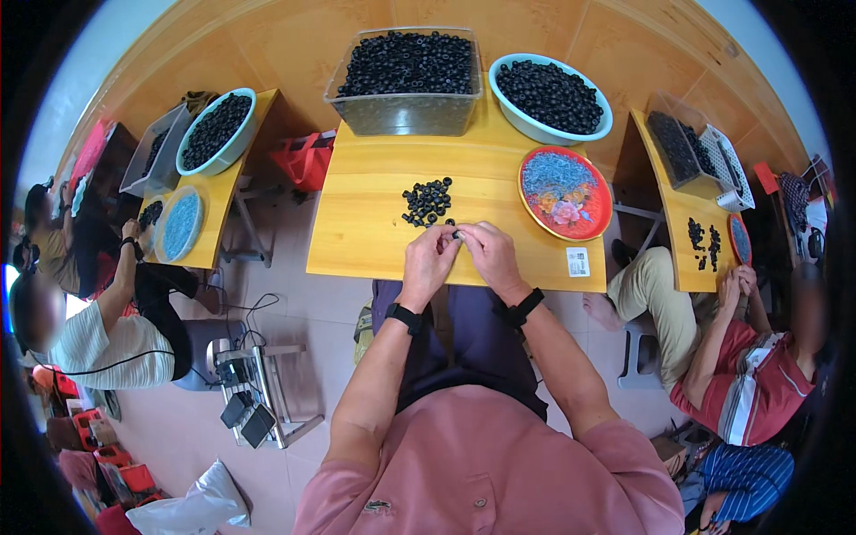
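Note:
My left hand (430,257) and my right hand (490,255) meet over the front part of the yellow wooden table (366,192). Between their fingertips is a small black ring-like part (458,234), pinched from both sides and mostly covered by the fingers. Just beyond the hands lies a loose pile of small black ring-shaped parts (428,201). To the right, a round red tray with a flower print (600,216) bears a heap of thin blue-grey pieces (557,171), too small to name.
At the table's back stand a clear plastic bin (401,120) and a turquoise basin (551,135), both full of black parts. A white label card (578,262) lies by the right front edge. Co-workers sit at side tables left and right. A metal stool frame (267,392) with cables stands left.

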Available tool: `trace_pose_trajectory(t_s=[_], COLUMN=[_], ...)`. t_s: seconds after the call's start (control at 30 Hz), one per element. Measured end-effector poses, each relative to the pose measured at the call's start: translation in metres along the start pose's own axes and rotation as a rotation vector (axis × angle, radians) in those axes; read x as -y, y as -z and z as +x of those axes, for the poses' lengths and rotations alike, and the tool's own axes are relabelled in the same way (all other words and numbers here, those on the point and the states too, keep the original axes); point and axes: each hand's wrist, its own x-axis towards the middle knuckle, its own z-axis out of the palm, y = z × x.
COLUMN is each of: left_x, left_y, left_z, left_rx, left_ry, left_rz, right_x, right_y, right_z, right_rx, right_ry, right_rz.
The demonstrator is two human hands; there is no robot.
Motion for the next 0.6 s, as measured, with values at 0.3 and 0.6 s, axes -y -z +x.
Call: trace_pose_trajectory(t_s=[0.3, 0.6], left_x=[0.0, 0.01], left_y=[0.0, 0.006], left_z=[0.001, 0.003], left_rx=[0.005, -0.132], left_ry=[0.011, 0.083], left_rz=[-0.048, -0.312], right_x=[-0.004, -0.012], right_y=[-0.003, -0.007], right_z=[-0.001, 0.004], right_rx=[-0.056, -0.05], right_ry=[-0.095, -0.264], right_rz=[0.127, 0.318])
